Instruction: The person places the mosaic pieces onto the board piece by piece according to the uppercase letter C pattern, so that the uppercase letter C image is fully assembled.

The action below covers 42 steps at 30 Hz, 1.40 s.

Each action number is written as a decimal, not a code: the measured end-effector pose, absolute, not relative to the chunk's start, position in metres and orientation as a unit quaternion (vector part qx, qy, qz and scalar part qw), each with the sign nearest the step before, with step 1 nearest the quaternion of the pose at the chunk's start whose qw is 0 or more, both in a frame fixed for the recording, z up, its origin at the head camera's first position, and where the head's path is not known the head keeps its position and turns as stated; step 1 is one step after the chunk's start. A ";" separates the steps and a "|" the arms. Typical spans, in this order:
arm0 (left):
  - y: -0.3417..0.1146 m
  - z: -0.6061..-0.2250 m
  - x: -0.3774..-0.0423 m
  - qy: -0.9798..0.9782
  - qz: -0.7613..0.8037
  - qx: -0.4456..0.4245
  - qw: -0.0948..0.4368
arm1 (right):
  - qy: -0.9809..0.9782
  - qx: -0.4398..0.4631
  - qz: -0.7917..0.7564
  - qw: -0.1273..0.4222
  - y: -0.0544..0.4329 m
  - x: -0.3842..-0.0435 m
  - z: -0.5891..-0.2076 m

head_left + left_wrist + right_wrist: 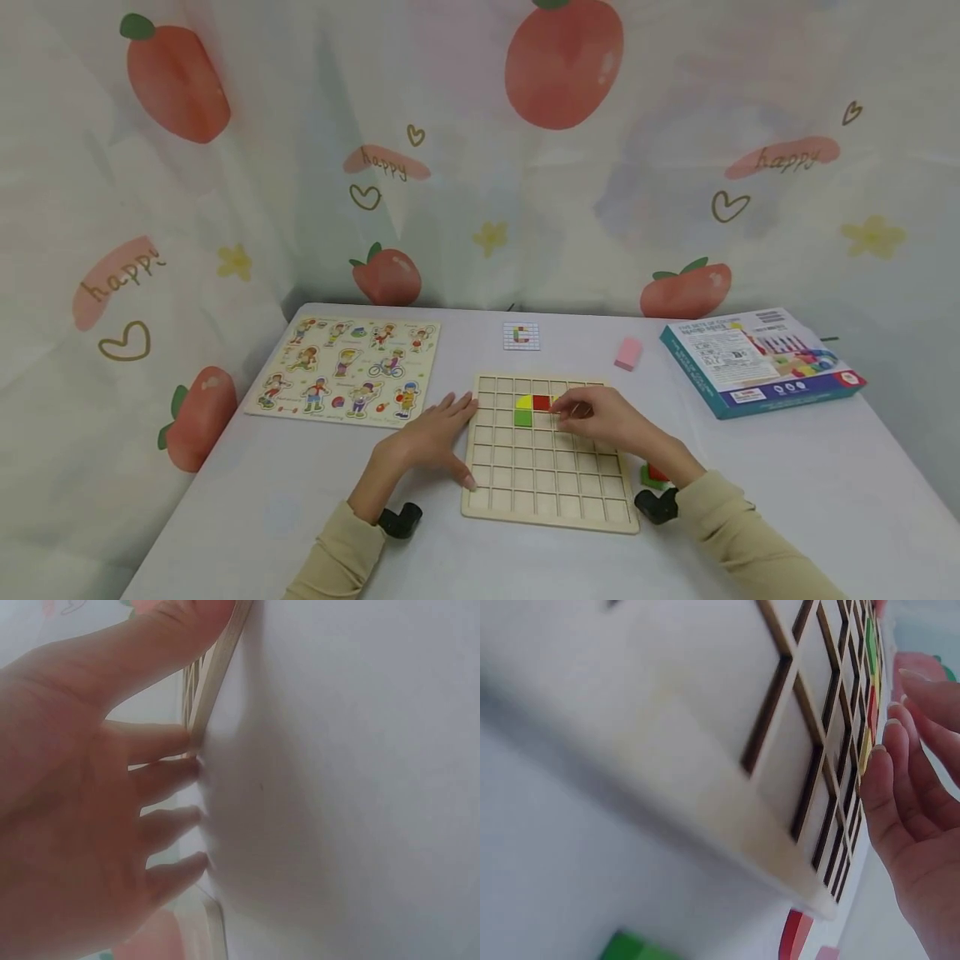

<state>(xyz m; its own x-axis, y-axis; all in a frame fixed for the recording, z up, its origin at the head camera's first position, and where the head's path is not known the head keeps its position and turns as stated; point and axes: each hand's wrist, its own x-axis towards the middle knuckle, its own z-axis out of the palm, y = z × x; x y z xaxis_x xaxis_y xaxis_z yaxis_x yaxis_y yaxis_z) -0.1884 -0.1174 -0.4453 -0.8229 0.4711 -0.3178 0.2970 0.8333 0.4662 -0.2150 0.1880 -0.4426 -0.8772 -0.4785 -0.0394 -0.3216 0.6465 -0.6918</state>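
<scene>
A wooden grid board (550,526) lies on the table. In its upper cells sit a yellow piece (522,402) with a curved edge, a red block (541,403) and a green block (522,418). Another yellow piece (866,752) is beside the red one, partly hidden by my right hand in the head view. My right hand (606,418) is over the upper right of the board, fingertips close to that yellow piece; nothing shows between them. Spread along the board's left edge, my left hand (431,439) touches it with thumb and fingers nearly straight.
Behind the board lies a small card (532,343) with a coloured pattern on a grid. A pink block (628,353) and a printed box (765,362) are at the right. A picture puzzle board (326,362) lies at the left. Red and green blocks (652,477) sit near my right wrist.
</scene>
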 end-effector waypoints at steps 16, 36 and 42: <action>-0.119 -0.445 -0.187 0.934 0.201 0.206 0.212 | 0.910 -0.163 -0.360 0.126 0.231 -0.192 -0.437; -0.118 -0.448 -0.189 0.936 0.195 0.209 0.207 | 0.912 -0.142 -0.354 0.152 0.278 -0.166 -0.440; -0.118 -0.446 -0.189 0.935 0.200 0.209 0.205 | 0.901 -0.147 -0.373 0.167 0.284 -0.160 -0.439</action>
